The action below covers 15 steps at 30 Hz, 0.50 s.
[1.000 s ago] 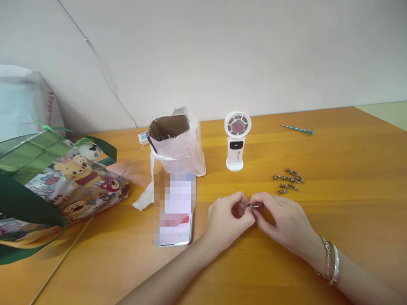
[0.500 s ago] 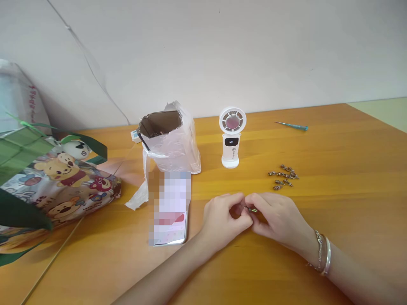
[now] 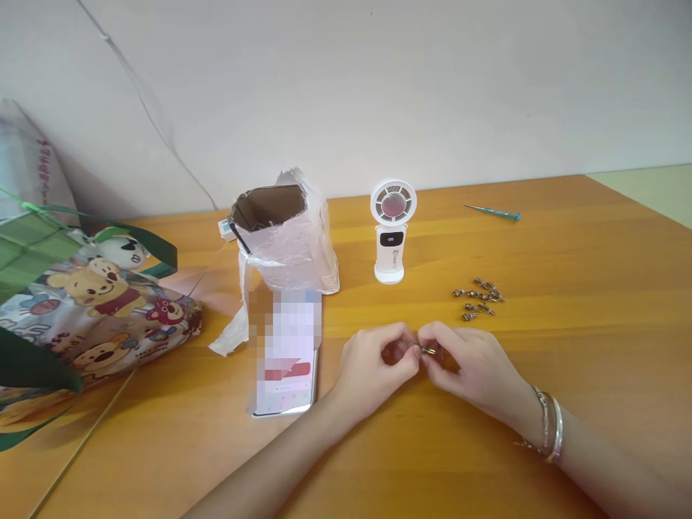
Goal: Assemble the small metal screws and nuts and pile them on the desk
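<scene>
My left hand [image 3: 373, 367] and my right hand [image 3: 468, 367] meet above the wooden table [image 3: 573, 360], with their fingertips pinching a small metal fitting [image 3: 428, 350] between them. The fitting is tiny and partly hidden by my fingers, so its exact form cannot be seen. A little up and to the right of my right hand lies a loose pile of several similar metal fittings [image 3: 478, 298]. My hands do not touch the pile. A smartphone [image 3: 284, 357] with a pixelated screen lies just left of my left hand.
A white desk fan [image 3: 390, 229] stands beyond my hands. A teal-handled screwdriver [image 3: 493, 212] lies near the far edge. A plastic-wrapped cardboard box [image 3: 284, 238] stands at the back left, and a cartoon-printed tote bag [image 3: 89, 310] lies at the left.
The whole view has shifted slightly, with the table objects sitting a little higher and further left. My hands still hold the fitting, and my fingers have parted slightly around it.
</scene>
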Available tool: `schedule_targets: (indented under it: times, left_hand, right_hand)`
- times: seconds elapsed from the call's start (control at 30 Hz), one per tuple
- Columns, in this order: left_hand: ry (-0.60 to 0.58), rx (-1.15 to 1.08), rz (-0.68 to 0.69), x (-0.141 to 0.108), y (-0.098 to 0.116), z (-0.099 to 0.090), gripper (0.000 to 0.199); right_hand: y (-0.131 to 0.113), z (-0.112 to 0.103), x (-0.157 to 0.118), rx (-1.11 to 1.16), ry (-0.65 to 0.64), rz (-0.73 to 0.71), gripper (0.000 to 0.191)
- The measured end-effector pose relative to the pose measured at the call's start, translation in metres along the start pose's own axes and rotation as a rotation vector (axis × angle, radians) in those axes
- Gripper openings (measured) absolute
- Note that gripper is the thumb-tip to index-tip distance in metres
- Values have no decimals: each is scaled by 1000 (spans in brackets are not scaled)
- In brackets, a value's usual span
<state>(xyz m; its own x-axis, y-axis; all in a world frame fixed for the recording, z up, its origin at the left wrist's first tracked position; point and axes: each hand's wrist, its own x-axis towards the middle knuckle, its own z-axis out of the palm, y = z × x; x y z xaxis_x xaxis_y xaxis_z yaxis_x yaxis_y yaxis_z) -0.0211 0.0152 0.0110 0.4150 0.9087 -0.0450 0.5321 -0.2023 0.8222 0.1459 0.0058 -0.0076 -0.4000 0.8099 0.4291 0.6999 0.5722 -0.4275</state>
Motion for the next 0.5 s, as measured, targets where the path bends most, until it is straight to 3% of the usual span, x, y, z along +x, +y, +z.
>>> schedule_targets:
  times: [0.2, 0.5]
  left_hand:
    - [-53, -87, 11, 3, -2, -3, 17]
    - [-62, -54, 77, 2, 1, -3, 14]
  right_hand:
    - [7, -2, -1, 193, -79, 78, 8]
    - [3, -2, 0, 22, 11, -28, 8]
